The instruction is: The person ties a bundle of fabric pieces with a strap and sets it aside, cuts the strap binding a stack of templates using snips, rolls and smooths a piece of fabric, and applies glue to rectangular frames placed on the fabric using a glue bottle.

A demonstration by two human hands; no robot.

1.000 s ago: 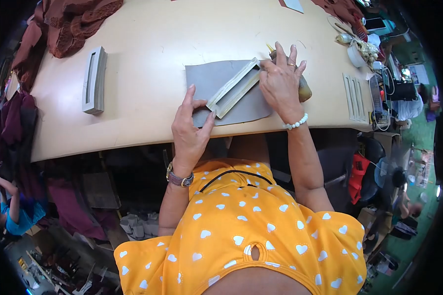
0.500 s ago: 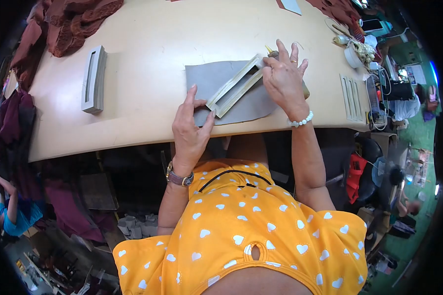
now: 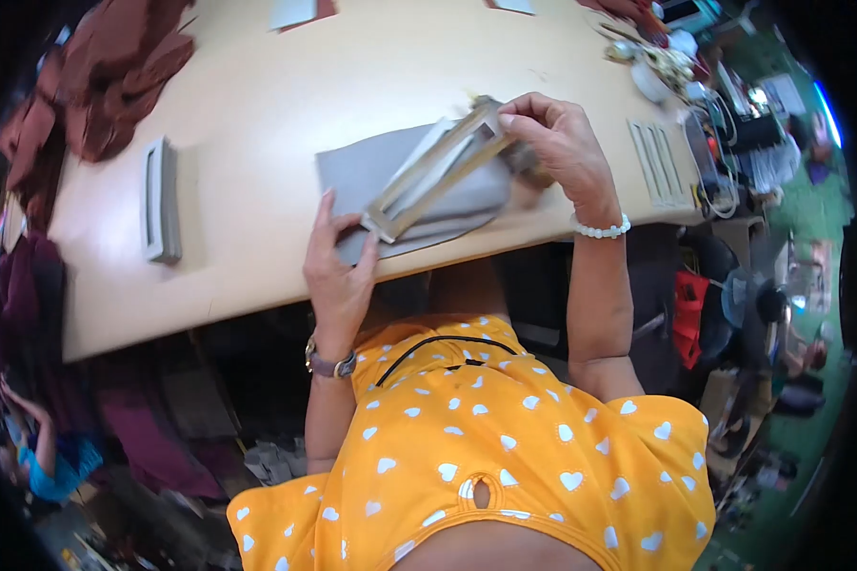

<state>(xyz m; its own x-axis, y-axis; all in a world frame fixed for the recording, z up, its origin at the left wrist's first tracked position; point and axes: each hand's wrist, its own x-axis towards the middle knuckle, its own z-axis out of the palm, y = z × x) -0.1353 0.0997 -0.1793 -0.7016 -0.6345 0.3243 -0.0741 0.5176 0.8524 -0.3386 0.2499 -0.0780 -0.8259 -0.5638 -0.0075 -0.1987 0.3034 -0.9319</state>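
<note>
A long rectangular frame with an open slot (image 3: 435, 178) is tilted over a grey sheet of material (image 3: 357, 162) on the table. My right hand (image 3: 569, 157) pinches the frame's upper right end between thumb and forefinger. At its lower left end is my left hand (image 3: 338, 271), with thumb and fingers gripping the corners. A pale strip (image 3: 433, 147) shows beneath and behind the frame; whether it is attached I cannot tell. Partly hidden behind my right hand is a blurred brownish thing (image 3: 533, 171) that I cannot make out.
A stack of slotted grey frames (image 3: 161, 200) stands on the table's left. Pale slotted strips (image 3: 659, 164) lie at the right edge, near a white bowl (image 3: 649, 84) and wires. Reddish-brown material (image 3: 124, 76) is heaped at the back left. Another person's arm (image 3: 38, 428) shows far left.
The frame's right end has come up off the grey sheet, and a pale strip now shows below it. My right hand's spread fingers have curled in. The view has shifted.
</note>
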